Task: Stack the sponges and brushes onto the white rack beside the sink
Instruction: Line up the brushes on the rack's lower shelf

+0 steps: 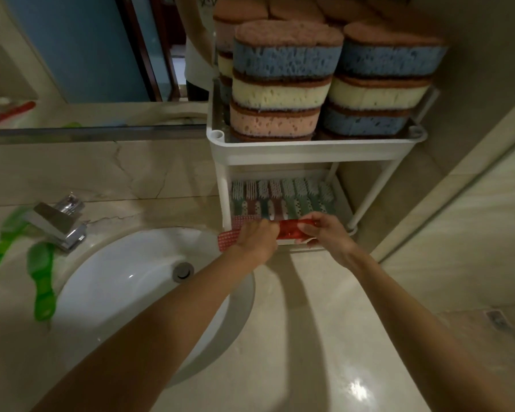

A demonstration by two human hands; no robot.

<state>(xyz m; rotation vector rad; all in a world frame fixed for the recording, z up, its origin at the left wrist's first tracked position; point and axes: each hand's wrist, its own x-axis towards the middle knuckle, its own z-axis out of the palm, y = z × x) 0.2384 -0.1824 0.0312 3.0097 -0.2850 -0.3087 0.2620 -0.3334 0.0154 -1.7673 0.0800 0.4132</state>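
Red brush (290, 231): hard translucent plastic body, judged light, stiff and not fragile; likely slick if wet. Best taken by the two ends of the body, clear of the bristles.

Held crosswise at the front edge of the white rack's (309, 151) lower shelf (344, 203), just in front of the row of brushes (280, 197) already there. Left hand (254, 240) is curled over its left part, and right hand (327, 233) pinches its right end. A red checked patch shows past the left hand; cannot tell whether it is this brush's bristles.

Top shelf carries stacked sponges (280, 81). Two green brushes (42, 281) lie on the counter (324, 322) at the sink's (125, 278) left rim, well apart from both hands.
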